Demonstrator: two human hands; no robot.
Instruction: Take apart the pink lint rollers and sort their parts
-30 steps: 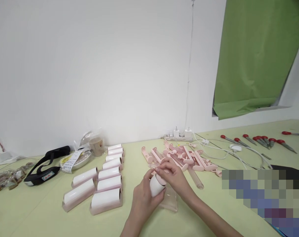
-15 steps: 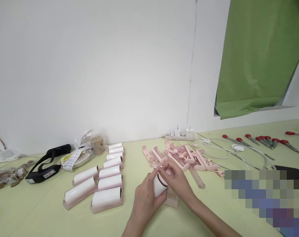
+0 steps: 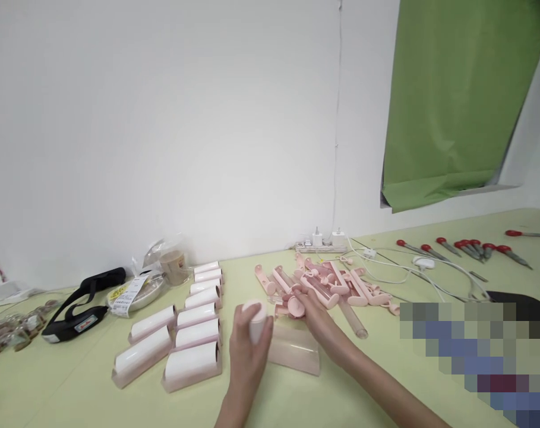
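My left hand (image 3: 246, 349) is wrapped round a white roll with a pink end (image 3: 255, 318), held upright above the pale green table (image 3: 95, 398). My right hand (image 3: 316, 318) reaches into the pile of pink handles (image 3: 336, 284), its fingers closed on a pink handle piece (image 3: 295, 305). A translucent pink cover (image 3: 295, 351) lies on the table between my hands. To the left, several finished white rolls in pink covers (image 3: 193, 333) lie in two rows.
A power strip with plugs (image 3: 321, 244) and white cables (image 3: 412, 274) lie by the wall. Several red-handled tools (image 3: 466, 249) lie far right. A black strap (image 3: 80, 300), a food tray (image 3: 138, 288) and a cup (image 3: 171, 264) are at the left.
My hands have parted. The left carried the roll leftward and stood it upright; the right moved back to the handle pile and closed on a pink piece.
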